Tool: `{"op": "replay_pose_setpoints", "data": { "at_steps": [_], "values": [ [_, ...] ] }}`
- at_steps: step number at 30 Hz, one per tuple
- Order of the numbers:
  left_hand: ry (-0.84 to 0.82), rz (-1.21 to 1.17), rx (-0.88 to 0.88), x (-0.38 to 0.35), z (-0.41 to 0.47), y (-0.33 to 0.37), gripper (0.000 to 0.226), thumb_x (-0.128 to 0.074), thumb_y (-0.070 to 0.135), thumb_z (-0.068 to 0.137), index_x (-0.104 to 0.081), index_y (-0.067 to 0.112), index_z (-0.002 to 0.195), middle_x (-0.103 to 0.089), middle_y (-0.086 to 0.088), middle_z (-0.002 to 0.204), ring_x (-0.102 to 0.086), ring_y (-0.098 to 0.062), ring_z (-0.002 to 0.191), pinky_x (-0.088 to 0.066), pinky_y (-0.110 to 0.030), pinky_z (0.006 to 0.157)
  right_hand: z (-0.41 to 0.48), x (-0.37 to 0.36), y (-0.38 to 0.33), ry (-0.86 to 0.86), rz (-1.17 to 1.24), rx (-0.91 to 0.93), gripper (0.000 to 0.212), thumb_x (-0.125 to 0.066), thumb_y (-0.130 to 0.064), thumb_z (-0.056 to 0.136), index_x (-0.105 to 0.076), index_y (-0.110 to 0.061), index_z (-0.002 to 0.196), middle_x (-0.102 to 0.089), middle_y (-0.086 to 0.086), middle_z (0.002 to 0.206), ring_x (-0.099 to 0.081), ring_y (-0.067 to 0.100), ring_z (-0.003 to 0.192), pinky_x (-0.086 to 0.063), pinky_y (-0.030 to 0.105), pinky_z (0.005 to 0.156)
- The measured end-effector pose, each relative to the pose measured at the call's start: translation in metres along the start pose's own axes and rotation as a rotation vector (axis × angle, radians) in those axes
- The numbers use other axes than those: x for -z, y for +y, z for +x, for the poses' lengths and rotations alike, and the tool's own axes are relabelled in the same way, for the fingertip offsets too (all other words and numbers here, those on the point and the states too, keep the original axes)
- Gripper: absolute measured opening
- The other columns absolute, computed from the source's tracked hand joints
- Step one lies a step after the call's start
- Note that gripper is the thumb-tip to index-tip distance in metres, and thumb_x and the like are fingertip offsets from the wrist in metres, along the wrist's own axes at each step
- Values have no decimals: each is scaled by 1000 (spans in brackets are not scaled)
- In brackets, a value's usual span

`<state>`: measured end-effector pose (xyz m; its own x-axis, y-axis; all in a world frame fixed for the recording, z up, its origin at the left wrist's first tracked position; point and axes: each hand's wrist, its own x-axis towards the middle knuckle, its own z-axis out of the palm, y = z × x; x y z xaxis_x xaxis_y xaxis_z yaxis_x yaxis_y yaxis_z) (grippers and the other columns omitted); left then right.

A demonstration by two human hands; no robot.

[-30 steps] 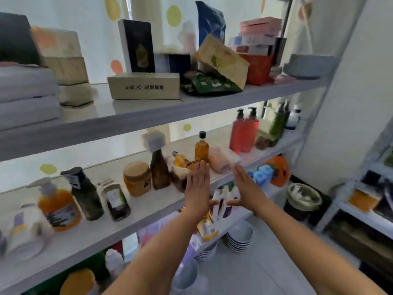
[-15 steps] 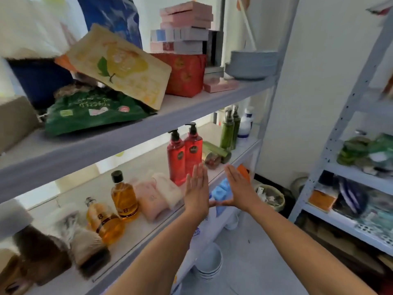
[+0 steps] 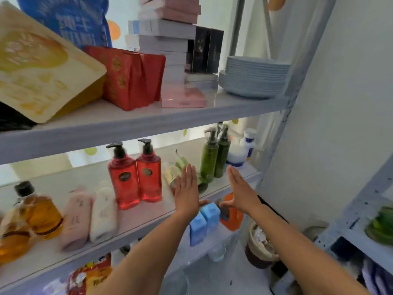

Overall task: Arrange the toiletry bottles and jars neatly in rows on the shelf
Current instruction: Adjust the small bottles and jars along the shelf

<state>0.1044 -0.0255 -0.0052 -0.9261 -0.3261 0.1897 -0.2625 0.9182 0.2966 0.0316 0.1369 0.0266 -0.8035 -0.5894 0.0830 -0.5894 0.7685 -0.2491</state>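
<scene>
- Your left hand [image 3: 187,191]: flat, fingers straight and pressed together, palm turned to the right, holding nothing. It stands over the front part of the middle shelf [image 3: 136,222].
- Your right hand [image 3: 241,191]: flat in the same way, palm turned left toward the other hand, thumb out low, holding nothing. The two hands are apart, with a gap between them.
- Green pump bottles [image 3: 209,155]: two, upright, side by side and touching, seen in the gap between your hands and further back on the shelf.
- Pale tubes [image 3: 173,172]: lying down just behind your left hand and partly hidden by it. Whether the hand touches them cannot be told.
- White bottle [image 3: 236,154]: upright at the right end of the shelf, beyond the green pair, with a blue-capped bottle [image 3: 249,141] just behind it.
- Red pump bottles [image 3: 125,177]: two, upright, touching each other, left of your left hand.
- Pink tube [image 3: 75,218] and white tube [image 3: 104,211]: lying flat side by side, left of the red pair.
- Amber bottle [image 3: 40,211]: black cap, tilted, at the far left; blurred.
- Upper shelf [image 3: 127,126]: stack of plates [image 3: 255,75] at the right end, red packet [image 3: 131,79], stacked boxes [image 3: 168,39], yellow pouch [image 3: 42,71].
- Below the middle shelf: two blue packs [image 3: 204,222], under your hands.
</scene>
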Motion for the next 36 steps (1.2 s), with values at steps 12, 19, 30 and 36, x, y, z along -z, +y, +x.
{"op": "replay_pose_setpoints", "data": {
  "at_steps": [12,19,30,36],
  "values": [
    [-81,11,344,-27,67,-33,80,-35,60,92,-2,17,151,27,-12,154,25,-29,142,9,-43,116,89,-50,-2,-152,183,31,96,-66,-45,82,-10,-10,152,-4,0,161,-21,19,146,-31,33,112],
    [-48,-11,397,-38,96,-19,53,-23,43,101,-18,22,149,21,-13,156,21,-28,144,6,-44,118,100,-72,0,-52,330,-108,63,-60,-54,83,-44,-16,131,-49,2,131,-52,18,118,-48,34,92],
    [9,-149,653,-47,121,3,54,-44,37,96,-30,18,145,-5,-14,157,-5,-33,144,-10,-45,119,125,-82,15,-331,621,-231,67,-63,-59,77,-52,-12,123,-61,5,122,-58,21,112,-46,31,90],
    [3,-62,658,-48,109,-6,44,-44,16,92,-41,25,134,-7,-15,155,-10,-33,143,-14,-42,118,138,-84,11,-485,715,-290,82,-65,-64,71,-53,-6,127,-60,8,127,-58,26,114,-48,32,97]
  ]
}}
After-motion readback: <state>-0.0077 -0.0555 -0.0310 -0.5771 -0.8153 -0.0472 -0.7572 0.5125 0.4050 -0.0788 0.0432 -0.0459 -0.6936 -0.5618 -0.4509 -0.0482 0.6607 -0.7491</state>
